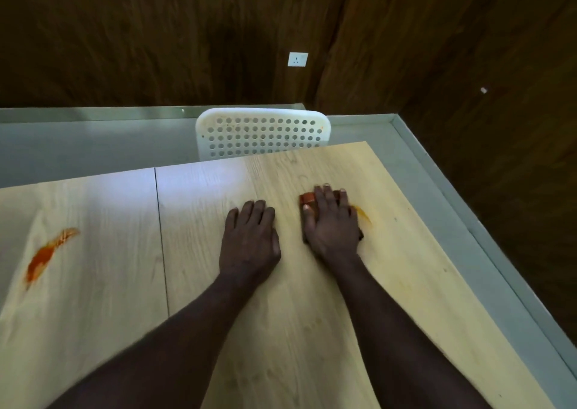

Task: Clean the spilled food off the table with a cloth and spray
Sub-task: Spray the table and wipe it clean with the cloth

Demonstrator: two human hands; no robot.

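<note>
Pressing a cloth (307,198) onto the table (203,221), right hand (331,224) flat, fingers straight.
Left hand (249,236) lies flat at its 9 o'clock; orange smear (363,214) at 3 o'clock, near the right edge.

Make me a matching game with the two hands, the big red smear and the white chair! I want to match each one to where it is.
Things:
1. left hand
2. right hand
3. big red smear
4. white chair

Places:
A. behind the far edge of the table
B. pressing down flat on the cloth
C. lying flat on bare wood, holding nothing
D. on the left part of the table

Pairs: 1-C, 2-B, 3-D, 4-A
</note>
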